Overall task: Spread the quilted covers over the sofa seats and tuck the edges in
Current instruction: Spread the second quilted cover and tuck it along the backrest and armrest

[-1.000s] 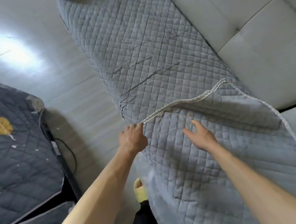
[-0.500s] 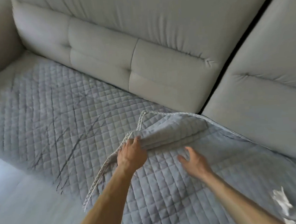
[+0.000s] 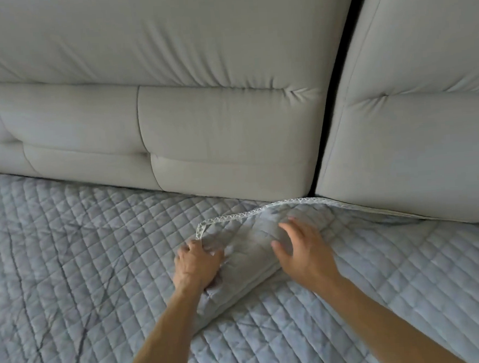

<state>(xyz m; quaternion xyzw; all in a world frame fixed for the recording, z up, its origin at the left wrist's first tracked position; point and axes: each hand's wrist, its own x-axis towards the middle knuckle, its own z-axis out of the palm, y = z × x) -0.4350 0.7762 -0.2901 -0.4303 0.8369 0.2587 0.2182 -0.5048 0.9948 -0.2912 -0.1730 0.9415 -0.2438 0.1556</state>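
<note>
Left hand [image 3: 197, 265] is clamped down, fingers curled tight into the quilted cover [image 3: 395, 283], bunching its turned-back flap [image 3: 246, 254] right at the corner. Right hand [image 3: 305, 254] sits just beside it, fingers spread and loose, holding nothing, poised over the flap's far side. It's a touch blurred, so contact is hard to call.

Between the two sets of fingers the flap lies doubled over on itself. Its long axis runs on a diagonal from under the left wrist up toward the dark gap [image 3: 333, 118] just ahead of the right fingertips. The lace trim [image 3: 235, 216] curls off the left fingertips, arcs past the right fingertips, and runs along the foot of the right-hand back cushion [image 3: 428, 139].

The rest of the cover spreads flat over the seat under the right forearm. Out past the left knuckles, a second cover [image 3: 67, 250] lies flat up against the left-hand back cushion [image 3: 200, 127].
</note>
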